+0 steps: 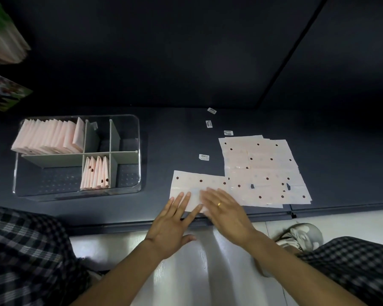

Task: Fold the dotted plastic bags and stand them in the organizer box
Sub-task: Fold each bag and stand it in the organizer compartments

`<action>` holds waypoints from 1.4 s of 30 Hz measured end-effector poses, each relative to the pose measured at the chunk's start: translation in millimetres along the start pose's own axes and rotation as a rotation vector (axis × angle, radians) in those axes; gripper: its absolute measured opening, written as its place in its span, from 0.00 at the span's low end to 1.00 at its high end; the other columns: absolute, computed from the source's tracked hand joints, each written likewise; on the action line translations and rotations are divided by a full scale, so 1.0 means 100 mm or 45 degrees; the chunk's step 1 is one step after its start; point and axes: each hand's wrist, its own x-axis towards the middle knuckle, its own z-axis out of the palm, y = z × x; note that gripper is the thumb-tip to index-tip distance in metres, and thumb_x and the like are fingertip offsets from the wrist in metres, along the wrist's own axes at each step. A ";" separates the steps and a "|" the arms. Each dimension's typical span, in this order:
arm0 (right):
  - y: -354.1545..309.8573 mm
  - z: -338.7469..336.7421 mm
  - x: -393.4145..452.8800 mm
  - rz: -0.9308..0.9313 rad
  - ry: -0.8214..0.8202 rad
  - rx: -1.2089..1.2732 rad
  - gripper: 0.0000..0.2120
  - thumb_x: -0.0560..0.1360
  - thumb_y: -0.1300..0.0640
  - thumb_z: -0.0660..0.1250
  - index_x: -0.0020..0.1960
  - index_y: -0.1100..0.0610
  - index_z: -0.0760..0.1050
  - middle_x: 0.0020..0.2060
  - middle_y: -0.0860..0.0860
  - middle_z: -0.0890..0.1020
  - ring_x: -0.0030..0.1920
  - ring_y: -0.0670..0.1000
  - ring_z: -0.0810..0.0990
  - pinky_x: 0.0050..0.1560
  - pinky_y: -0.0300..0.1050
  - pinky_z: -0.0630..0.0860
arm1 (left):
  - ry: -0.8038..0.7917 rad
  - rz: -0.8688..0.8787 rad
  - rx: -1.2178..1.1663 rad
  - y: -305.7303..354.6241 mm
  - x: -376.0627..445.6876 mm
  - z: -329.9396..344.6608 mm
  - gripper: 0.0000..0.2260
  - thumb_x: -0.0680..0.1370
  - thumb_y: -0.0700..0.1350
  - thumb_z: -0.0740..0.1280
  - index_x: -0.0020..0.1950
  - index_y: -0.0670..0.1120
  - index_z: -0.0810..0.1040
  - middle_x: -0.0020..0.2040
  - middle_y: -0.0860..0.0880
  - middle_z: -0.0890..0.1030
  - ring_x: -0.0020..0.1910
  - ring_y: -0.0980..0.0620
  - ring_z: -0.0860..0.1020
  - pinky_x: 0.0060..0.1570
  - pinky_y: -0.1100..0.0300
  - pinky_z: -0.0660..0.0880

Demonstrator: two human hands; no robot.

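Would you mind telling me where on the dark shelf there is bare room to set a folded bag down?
Bare shelf lies between the organizer box and the bag being folded, and behind the box. It is crowded on the right: the stack of flat dotted bags, four small labels behind it, and both the left hand and right hand pressing the bag.

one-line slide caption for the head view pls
Both hands, left and right, press flat a dotted bag beside the unfolded pile; organizer box holds folded bags.
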 end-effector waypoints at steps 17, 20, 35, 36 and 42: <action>0.38 -0.08 -0.26 -0.064 0.014 -0.156 0.14 0.64 0.52 0.78 0.45 0.58 0.82 0.44 0.52 0.84 0.44 0.53 0.83 0.54 0.47 0.79 | 0.145 -0.125 -0.557 -0.38 0.26 -0.14 0.15 0.74 0.52 0.70 0.58 0.47 0.79 0.64 0.51 0.75 0.63 0.50 0.72 0.61 0.58 0.69; 0.43 -0.08 -0.23 -0.124 0.053 -0.137 0.09 0.61 0.61 0.78 0.40 0.58 0.82 0.41 0.53 0.84 0.40 0.52 0.83 0.50 0.46 0.81 | 0.248 -0.033 -0.458 -0.39 0.27 -0.20 0.09 0.70 0.50 0.75 0.45 0.46 0.82 0.55 0.50 0.81 0.53 0.50 0.79 0.49 0.60 0.77; 0.55 -0.07 0.32 1.199 -0.092 0.870 0.10 0.79 0.52 0.61 0.44 0.58 0.70 0.35 0.52 0.79 0.37 0.53 0.76 0.43 0.45 0.72 | 0.329 -0.840 -1.224 -0.48 0.54 -0.29 0.17 0.74 0.42 0.71 0.61 0.46 0.72 0.45 0.48 0.81 0.44 0.47 0.79 0.49 0.51 0.76; 0.56 -0.05 0.35 1.230 -0.107 0.836 0.09 0.79 0.52 0.62 0.44 0.57 0.70 0.36 0.53 0.80 0.39 0.55 0.77 0.45 0.46 0.73 | 0.359 -0.842 -1.205 -0.45 0.54 -0.29 0.18 0.74 0.42 0.70 0.63 0.46 0.71 0.48 0.48 0.79 0.44 0.47 0.79 0.48 0.51 0.76; 0.60 0.02 0.45 1.305 -0.190 0.697 0.09 0.79 0.52 0.62 0.43 0.56 0.70 0.37 0.52 0.77 0.41 0.54 0.74 0.45 0.46 0.71 | 0.527 -0.371 -0.582 -0.24 0.55 -0.23 0.18 0.73 0.42 0.72 0.61 0.41 0.76 0.61 0.42 0.77 0.56 0.39 0.76 0.56 0.47 0.74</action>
